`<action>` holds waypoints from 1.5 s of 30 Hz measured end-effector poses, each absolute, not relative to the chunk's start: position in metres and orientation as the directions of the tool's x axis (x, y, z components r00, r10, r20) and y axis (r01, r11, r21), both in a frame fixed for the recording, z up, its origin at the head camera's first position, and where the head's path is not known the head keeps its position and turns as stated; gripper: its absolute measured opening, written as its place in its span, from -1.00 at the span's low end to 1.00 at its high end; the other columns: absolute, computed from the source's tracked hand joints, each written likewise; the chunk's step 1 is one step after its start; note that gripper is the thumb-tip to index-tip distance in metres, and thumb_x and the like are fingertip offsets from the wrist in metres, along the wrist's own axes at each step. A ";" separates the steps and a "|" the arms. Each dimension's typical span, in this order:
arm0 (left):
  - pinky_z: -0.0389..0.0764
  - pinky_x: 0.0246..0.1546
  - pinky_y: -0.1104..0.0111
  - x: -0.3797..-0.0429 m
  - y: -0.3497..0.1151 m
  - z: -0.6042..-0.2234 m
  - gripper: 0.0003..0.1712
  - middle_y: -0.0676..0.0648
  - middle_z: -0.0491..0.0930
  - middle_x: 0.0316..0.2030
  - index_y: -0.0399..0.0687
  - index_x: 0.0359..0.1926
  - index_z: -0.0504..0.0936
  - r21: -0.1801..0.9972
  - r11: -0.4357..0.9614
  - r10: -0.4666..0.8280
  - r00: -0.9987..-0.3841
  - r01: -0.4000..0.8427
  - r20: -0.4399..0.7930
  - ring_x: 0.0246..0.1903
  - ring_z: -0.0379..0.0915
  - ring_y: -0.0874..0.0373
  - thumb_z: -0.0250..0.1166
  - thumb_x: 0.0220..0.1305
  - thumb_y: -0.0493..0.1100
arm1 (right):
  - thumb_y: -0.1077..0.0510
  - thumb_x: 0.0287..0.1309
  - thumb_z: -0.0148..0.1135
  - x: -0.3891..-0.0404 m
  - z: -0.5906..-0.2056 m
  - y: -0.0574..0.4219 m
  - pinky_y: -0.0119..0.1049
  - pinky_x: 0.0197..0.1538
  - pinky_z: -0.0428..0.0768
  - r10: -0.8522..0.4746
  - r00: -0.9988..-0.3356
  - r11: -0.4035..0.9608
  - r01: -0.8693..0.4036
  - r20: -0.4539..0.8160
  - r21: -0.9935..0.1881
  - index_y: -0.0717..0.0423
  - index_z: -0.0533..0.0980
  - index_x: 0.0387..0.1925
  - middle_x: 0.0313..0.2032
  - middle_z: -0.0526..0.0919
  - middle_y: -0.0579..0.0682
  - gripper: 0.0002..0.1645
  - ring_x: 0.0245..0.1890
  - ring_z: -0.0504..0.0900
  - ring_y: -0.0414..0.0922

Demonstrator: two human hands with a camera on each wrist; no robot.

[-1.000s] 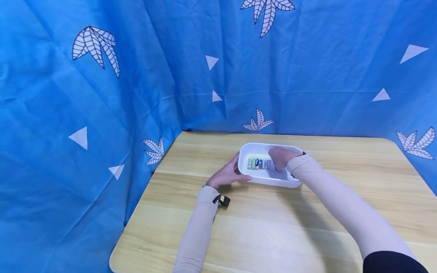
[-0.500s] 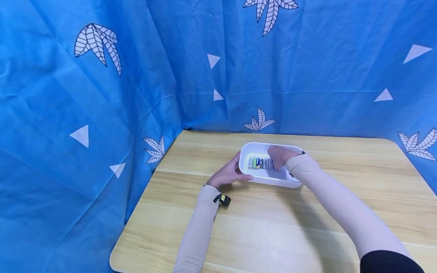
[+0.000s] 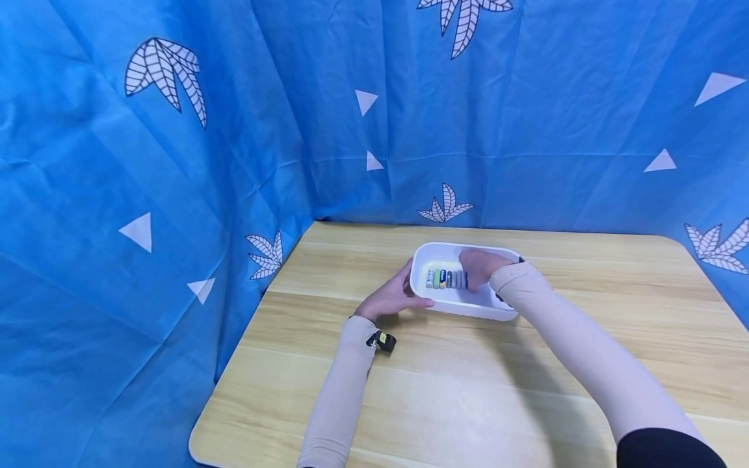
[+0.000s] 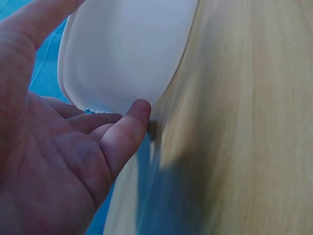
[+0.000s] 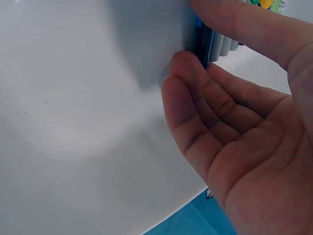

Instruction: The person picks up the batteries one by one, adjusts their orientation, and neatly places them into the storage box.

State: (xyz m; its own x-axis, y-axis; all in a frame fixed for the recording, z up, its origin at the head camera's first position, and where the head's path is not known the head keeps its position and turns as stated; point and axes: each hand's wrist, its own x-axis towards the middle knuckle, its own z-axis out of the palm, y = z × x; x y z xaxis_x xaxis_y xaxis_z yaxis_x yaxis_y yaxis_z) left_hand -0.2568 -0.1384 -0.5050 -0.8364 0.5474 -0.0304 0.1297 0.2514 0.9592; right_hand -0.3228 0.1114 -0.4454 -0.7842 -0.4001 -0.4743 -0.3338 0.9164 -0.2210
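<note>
A white plastic box (image 3: 468, 311) sits on the table, holding several batteries (image 3: 443, 279) side by side in a row. At its left end my left hand (image 3: 391, 298) grips the corner, thumb on the front wall and fingers around the end. My right hand (image 3: 481, 265) reaches down into the box, at the row's right end. Seen from the right wrist, thumb and fingers pinch a dark battery (image 5: 204, 43) by its two ends, beside grey batteries (image 5: 225, 46). From the head, the right fingertips are hidden behind the back of the hand.
The wooden table (image 3: 445, 390) extends around the box. Blue cloth (image 3: 526, 117) with white leaf and triangle prints hangs behind and to the left. A small black device (image 3: 383, 342) is strapped at the left wrist.
The right hand has shifted slightly left inside the box, close against the row of batteries. The left hand keeps its grip on the box. The head view has tilted a little.
</note>
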 end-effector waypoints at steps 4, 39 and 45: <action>0.47 0.44 0.05 -0.257 -0.139 -0.504 0.36 -0.20 0.38 0.44 0.25 0.68 -0.21 0.959 0.253 0.545 -0.838 0.128 -0.032 0.37 0.46 -0.11 0.58 0.14 -0.09 | 0.27 -0.05 0.53 -0.323 -0.445 0.112 -0.24 -0.11 0.59 -0.405 -0.782 0.914 -0.336 -0.474 -0.226 0.20 0.50 0.04 -0.20 0.61 0.04 -0.42 -0.21 0.54 -0.05; 0.46 0.44 0.05 -0.260 -0.140 -0.510 0.39 -0.16 0.40 0.43 0.24 0.68 -0.22 0.956 0.267 0.540 -0.840 0.122 -0.044 0.36 0.47 -0.07 0.60 0.11 -0.04 | 0.24 0.02 0.52 -0.322 -0.445 0.112 -0.21 -0.09 0.59 -0.385 -0.776 0.923 -0.327 -0.501 -0.203 0.15 0.50 0.02 -0.21 0.62 0.02 -0.48 -0.20 0.55 -0.04; 0.45 0.45 0.05 -0.259 -0.140 -0.508 0.40 -0.16 0.39 0.44 0.24 0.69 -0.23 0.954 0.274 0.537 -0.843 0.122 -0.046 0.36 0.46 -0.07 0.60 0.11 -0.04 | 0.23 0.03 0.53 -0.322 -0.445 0.111 -0.20 -0.08 0.59 -0.375 -0.780 0.927 -0.317 -0.500 -0.200 0.15 0.50 0.02 -0.20 0.62 0.02 -0.48 -0.20 0.55 -0.04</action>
State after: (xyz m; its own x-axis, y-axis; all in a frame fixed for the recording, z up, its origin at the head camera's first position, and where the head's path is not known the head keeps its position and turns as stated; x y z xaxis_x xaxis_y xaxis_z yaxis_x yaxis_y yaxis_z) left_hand -0.2594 -0.1399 -0.5085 -0.8426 0.5365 -0.0458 0.1223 0.2735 0.9541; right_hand -0.3223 0.1112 -0.4452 -0.7805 -0.3750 -0.5002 -0.3173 0.9270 -0.1999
